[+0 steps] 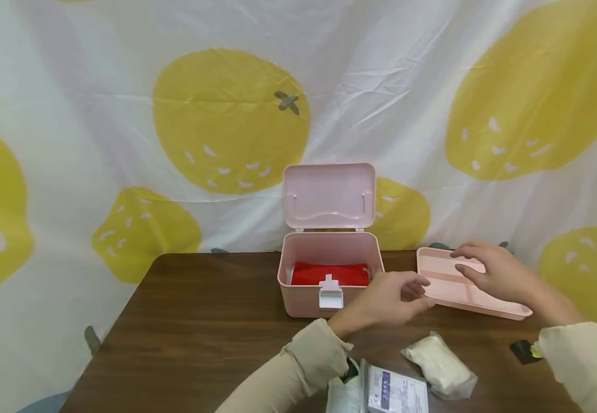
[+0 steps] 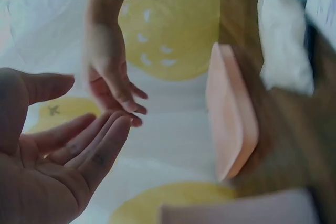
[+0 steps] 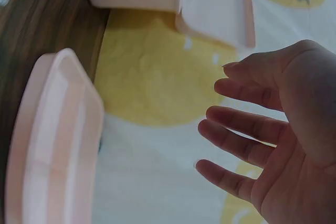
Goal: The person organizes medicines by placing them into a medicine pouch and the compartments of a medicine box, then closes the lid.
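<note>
A pink lidded box (image 1: 306, 301) stands at the back of the table with its lid (image 1: 329, 195) raised. Inside it lies a red packet (image 1: 329, 274). Right of the box is a shallow pink tray (image 1: 450, 285) with dividing strips, resting on the table. My left hand (image 1: 394, 298) hovers between box and tray, its fingers relaxed and holding nothing. Over the tray hangs my right hand (image 1: 495, 269), fingers spread and loosely bent. The right wrist view shows that hand's palm (image 3: 294, 145) bare, with the tray (image 3: 58, 145) apart from it.
Nearer me lie a white packet in clear plastic (image 1: 440, 366) and a bag with a white and purple printed label (image 1: 396, 390). Beside the bag is a pale roll-like item (image 1: 343, 396), partly under my left sleeve. A lemon-patterned cloth (image 1: 231, 120) hangs right behind the table.
</note>
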### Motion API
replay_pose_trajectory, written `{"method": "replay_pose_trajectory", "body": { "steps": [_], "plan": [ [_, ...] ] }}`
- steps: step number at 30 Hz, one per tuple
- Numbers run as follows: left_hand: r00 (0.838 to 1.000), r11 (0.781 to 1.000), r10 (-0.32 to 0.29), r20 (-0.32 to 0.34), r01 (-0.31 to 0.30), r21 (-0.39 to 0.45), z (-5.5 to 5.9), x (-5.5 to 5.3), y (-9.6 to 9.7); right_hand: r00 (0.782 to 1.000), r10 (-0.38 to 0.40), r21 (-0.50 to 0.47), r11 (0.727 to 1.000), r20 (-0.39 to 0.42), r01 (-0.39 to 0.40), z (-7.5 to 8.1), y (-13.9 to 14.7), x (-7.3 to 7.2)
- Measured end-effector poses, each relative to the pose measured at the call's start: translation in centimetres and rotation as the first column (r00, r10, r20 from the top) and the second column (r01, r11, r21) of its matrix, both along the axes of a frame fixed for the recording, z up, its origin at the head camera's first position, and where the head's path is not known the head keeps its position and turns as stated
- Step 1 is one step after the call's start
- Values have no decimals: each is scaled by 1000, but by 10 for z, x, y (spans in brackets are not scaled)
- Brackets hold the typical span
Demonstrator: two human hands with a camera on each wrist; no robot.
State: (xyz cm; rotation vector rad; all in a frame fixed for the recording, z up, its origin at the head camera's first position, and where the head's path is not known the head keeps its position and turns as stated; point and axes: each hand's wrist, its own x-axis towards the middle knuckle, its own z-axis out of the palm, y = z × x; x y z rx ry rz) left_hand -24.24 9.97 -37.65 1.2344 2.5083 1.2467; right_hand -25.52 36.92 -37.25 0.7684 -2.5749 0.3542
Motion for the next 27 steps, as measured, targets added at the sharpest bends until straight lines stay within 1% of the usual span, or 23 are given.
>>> {"method": "replay_pose_trajectory", "body": {
  "steps": [2, 4, 5, 7, 10, 12, 14, 16, 19, 20, 22, 23, 24, 25, 27],
  "plan": [
    [996, 999, 26, 85, -28, 26, -7, 0, 6, 1000, -30, -24, 999, -2, 30, -7, 10, 1],
    [983, 996, 67, 173, -75, 42, -14, 1, 12, 998, -66, -55, 996, 24, 68, -14, 19, 2],
    [973, 994, 86, 214, -99, 49, -18, 1, 15, 995, -85, -70, 994, 44, 88, -19, 24, 2],
    [948, 987, 123, 294, -148, 65, -24, 2, 21, 989, -113, -105, 987, 97, 123, -26, 34, 3],
    [911, 971, 183, 369, -226, 76, -32, 1, 32, 967, -164, -160, 967, 192, 196, -36, 48, 5],
    [892, 961, 221, 395, -268, 68, -37, 1, 39, 948, -206, -189, 948, 243, 255, -43, 57, 7],
    [881, 952, 265, 391, -303, 35, -42, -1, 47, 926, -245, -217, 925, 286, 312, -49, 66, 7],
    [867, 944, 306, 392, -330, -7, -47, -3, 52, 906, -287, -236, 900, 312, 367, -57, 75, 9],
    [866, 941, 309, 393, -339, 6, -57, -10, 59, 870, -355, -256, 856, 343, 450, -67, 87, 11],
    [861, 938, 310, 404, -345, 16, -59, -12, 61, 855, -377, -261, 838, 357, 479, -70, 91, 11],
    [846, 929, 312, 433, -366, 45, -64, -17, 66, 820, -425, -263, 801, 384, 538, -76, 97, 12],
    [834, 923, 322, 448, -382, 47, -65, -19, 69, 798, -444, -260, 781, 408, 567, -78, 100, 12],
    [815, 914, 345, 466, -404, 29, -67, -21, 72, 779, -457, -259, 764, 429, 591, -80, 102, 12],
    [789, 903, 374, 487, -429, 2, -68, -22, 74, 760, -465, -257, 748, 454, 611, -82, 104, 12],
    [737, 883, 416, 533, -468, -42, -70, -25, 79, 731, -475, -252, 726, 489, 640, -86, 106, 11]
  ]
}}
